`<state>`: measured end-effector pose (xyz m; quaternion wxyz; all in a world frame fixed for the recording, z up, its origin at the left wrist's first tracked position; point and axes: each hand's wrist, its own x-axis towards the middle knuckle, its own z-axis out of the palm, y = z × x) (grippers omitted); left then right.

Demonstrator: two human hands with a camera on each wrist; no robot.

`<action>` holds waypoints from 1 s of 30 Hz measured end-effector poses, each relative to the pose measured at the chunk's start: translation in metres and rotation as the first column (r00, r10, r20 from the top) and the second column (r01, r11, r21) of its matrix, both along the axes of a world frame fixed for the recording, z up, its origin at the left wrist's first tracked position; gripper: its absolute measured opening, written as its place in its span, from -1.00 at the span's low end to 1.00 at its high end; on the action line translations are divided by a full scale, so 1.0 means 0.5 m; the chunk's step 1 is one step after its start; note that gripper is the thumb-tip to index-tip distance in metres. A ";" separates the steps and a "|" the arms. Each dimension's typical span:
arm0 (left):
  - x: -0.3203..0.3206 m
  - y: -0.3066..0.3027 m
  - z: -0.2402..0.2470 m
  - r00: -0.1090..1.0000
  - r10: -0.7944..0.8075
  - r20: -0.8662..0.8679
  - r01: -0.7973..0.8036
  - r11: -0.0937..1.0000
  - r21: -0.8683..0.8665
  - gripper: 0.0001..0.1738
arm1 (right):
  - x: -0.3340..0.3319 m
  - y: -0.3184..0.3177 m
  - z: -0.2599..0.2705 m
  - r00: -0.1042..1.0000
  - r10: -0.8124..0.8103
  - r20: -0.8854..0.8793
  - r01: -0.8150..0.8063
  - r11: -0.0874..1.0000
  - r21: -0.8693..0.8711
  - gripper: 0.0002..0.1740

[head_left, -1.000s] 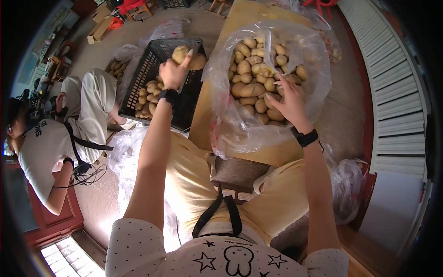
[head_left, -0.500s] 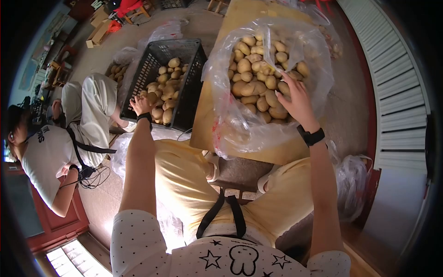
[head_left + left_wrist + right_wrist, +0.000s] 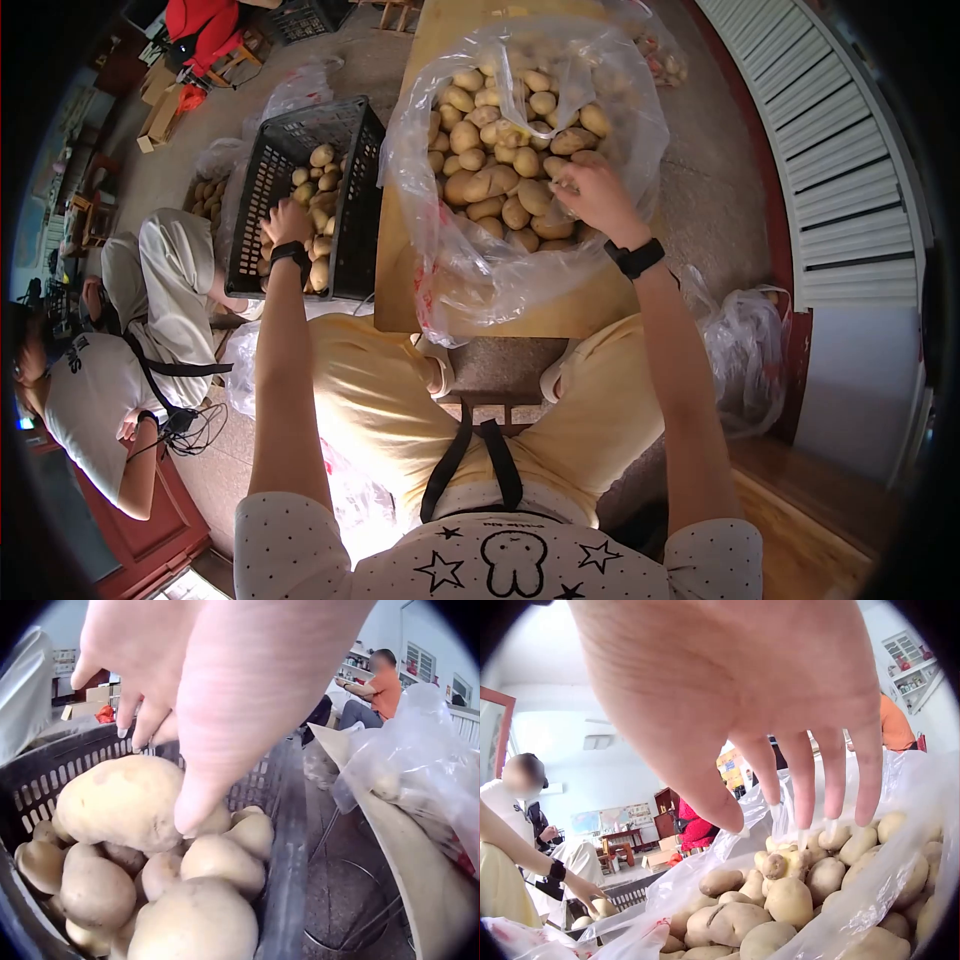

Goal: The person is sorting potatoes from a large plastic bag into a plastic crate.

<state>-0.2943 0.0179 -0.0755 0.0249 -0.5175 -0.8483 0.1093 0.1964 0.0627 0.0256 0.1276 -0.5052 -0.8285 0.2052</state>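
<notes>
My left hand [image 3: 287, 222] is low over the left side of the black crate [image 3: 356, 190]. In the left wrist view its thumb touches the end of a large potato [image 3: 120, 802], and the fingertips show spread above it, not wrapped round it. Smaller potatoes [image 3: 217, 862] lie beneath. Fingers spread and pointing down, my right hand [image 3: 742, 682] hovers above the potatoes [image 3: 787, 900] in the clear plastic bag [image 3: 500, 290], holding nothing. A knobbly potato [image 3: 784, 862] lies just beyond its fingertips.
The bag stands on a wooden table [image 3: 395, 300], right of the crate. A seated person [image 3: 100, 390] is at the left with loose cables [image 3: 195, 430]. More plastic bags [image 3: 745, 350] lie at the right. Cardboard boxes [image 3: 160, 115] are at the back left.
My left hand has come down from above the crate, where it held potatoes, to its left side. The right hand has stayed over the bag. The head view has shifted.
</notes>
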 end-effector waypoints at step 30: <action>0.494 -0.007 0.229 0.114 -0.874 0.472 0.541 0.453 0.708 -0.17 | -0.096 -0.046 0.039 0.642 -0.542 -0.542 -0.121 0.627 -0.770 -0.39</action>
